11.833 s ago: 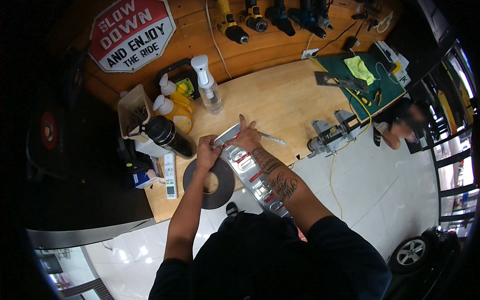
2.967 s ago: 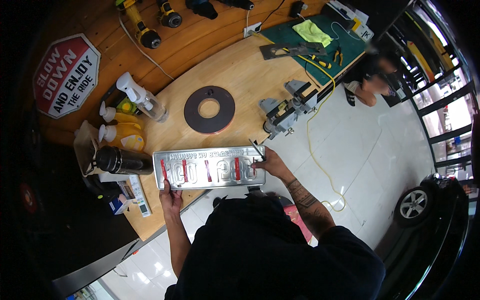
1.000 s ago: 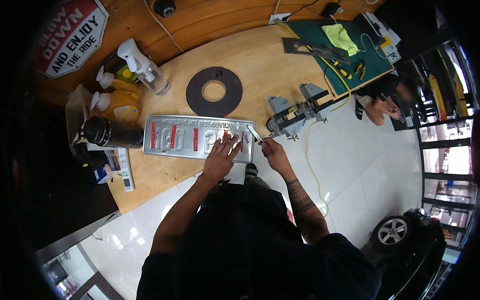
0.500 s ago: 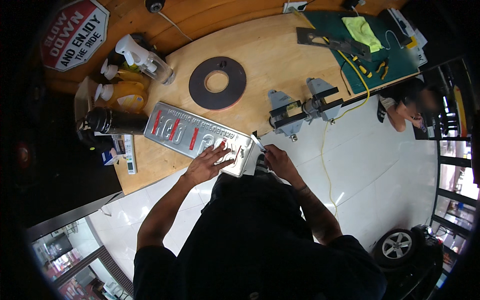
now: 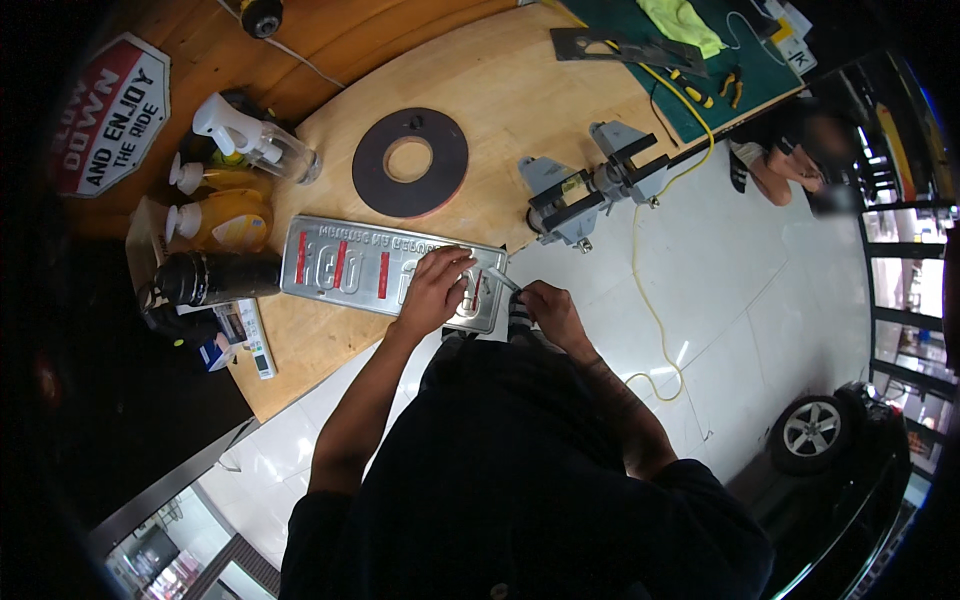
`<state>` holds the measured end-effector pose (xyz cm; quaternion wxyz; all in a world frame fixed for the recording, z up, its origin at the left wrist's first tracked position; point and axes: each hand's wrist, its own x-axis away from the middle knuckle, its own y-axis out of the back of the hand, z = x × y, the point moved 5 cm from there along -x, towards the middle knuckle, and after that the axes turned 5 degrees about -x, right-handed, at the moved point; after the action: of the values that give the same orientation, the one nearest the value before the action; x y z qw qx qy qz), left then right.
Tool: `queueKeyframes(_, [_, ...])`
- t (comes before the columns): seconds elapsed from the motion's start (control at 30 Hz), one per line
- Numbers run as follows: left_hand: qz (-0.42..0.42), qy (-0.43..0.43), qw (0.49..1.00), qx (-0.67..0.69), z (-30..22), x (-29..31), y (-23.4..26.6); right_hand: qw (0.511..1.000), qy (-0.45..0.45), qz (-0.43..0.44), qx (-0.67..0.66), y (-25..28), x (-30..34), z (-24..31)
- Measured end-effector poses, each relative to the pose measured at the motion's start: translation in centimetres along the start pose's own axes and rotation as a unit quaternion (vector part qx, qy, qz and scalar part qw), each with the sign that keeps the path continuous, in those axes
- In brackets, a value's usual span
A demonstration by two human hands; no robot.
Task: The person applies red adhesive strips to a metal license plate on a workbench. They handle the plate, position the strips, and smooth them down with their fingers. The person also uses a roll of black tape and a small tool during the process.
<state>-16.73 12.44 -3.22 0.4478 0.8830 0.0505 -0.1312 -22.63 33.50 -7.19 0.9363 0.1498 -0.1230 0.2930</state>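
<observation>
From my remote feed: embossed silver metal plate [image 5: 362, 280] has just swung from a slant to nearly level, resting on the pale wooden bench [image 5: 500, 95], right end overhanging. That puts its right end up against the work. Left hand [image 5: 436, 288] lies fingers-down on it, steadying, not gripping. Right hand [image 5: 553, 312] pinches a slim silvery blade-like tool [image 5: 506, 281] there. Left hand hides some lettering; tool's grip is mostly covered; can't tell if its tip touches.
</observation>
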Motion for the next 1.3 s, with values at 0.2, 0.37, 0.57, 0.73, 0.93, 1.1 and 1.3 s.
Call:
queueKeyframes(0.2, [-0.026, 0.006, 0.999, 0.026, 1.3, 0.3, -1.1, 0.999, 0.004, -0.028, 0.044, -1.0, 0.6, -0.6])
queueKeyframes(0.37, [-0.004, -0.021, 1.0, 0.002, 0.8, 0.3, -1.0, 0.998, -0.002, -0.049, 0.029, -1.8, 1.1, -0.8])
queueKeyframes(0.57, [-0.013, -0.05, 0.998, -0.023, 0.8, 0.5, -1.0, 0.997, -0.027, -0.061, 0.029, -2.6, 1.2, -0.8])
queueKeyframes(0.73, [-0.023, -0.06, 0.997, -0.043, 0.5, 0.7, -1.1, 0.997, -0.037, -0.063, 0.02, -2.9, 1.2, -1.1])
queueKeyframes(0.93, [-0.016, -0.054, 0.998, -0.032, 1.3, 0.9, -1.6, 0.997, -0.006, -0.067, 0.026, -3.0, 1.1, -1.4])
queueKeyframes(1.1, [-0.014, -0.034, 0.999, -0.012, 1.5, 0.7, -1.6, 0.998, -0.008, -0.054, 0.037, -2.8, 0.9, -1.2])
queueKeyframes(1.3, [-0.02, -0.017, 1.0, 0.005, 1.6, 0.5, -1.7, 0.976, 0.059, -0.084, 0.19, -2.6, 1.1, 1.1])
